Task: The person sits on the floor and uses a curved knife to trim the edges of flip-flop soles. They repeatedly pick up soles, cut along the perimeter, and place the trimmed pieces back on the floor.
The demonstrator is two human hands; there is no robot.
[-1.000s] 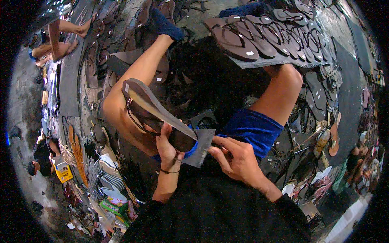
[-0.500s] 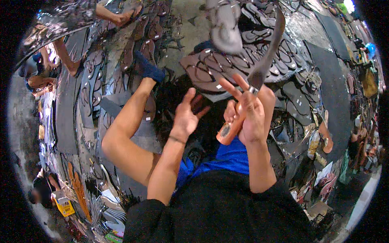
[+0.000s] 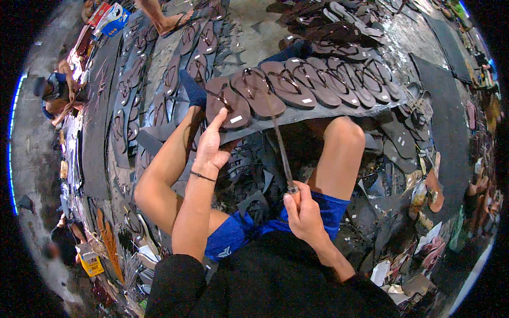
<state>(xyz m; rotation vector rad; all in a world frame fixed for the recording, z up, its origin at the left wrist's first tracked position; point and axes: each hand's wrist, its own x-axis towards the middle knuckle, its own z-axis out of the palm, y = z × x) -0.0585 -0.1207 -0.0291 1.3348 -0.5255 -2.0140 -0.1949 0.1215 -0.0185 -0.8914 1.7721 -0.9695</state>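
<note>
A dark rubber sheet (image 3: 313, 117) lies across in front of me between my legs, bearing a row of brown flip-flops (image 3: 257, 94) with dark straps and small white labels. My left hand (image 3: 212, 147) grips the sheet's left end, its thumb resting on the leftmost flip-flop (image 3: 228, 104) and its other fingers partly hidden beneath. In my right hand (image 3: 305, 213) is a long knife (image 3: 281, 144), held by its wooden handle. Its thin blade points away from me, and the tip end overlaps the second flip-flop from the left; whether they touch I cannot tell.
More flip-flops (image 3: 169, 74) lie in rows at the far left, with a dark pile (image 3: 313, 21) at the far right. Cut scraps (image 3: 254, 206) lie between my legs. A person (image 3: 55, 93) sits at the left; another's bare foot (image 3: 176, 22) stands at the far edge.
My left hand has moved left and closed on the sheet's end. My right hand has lowered the knife, swinging its blade left. The blurred grey sandal shape at the far side is gone.
</note>
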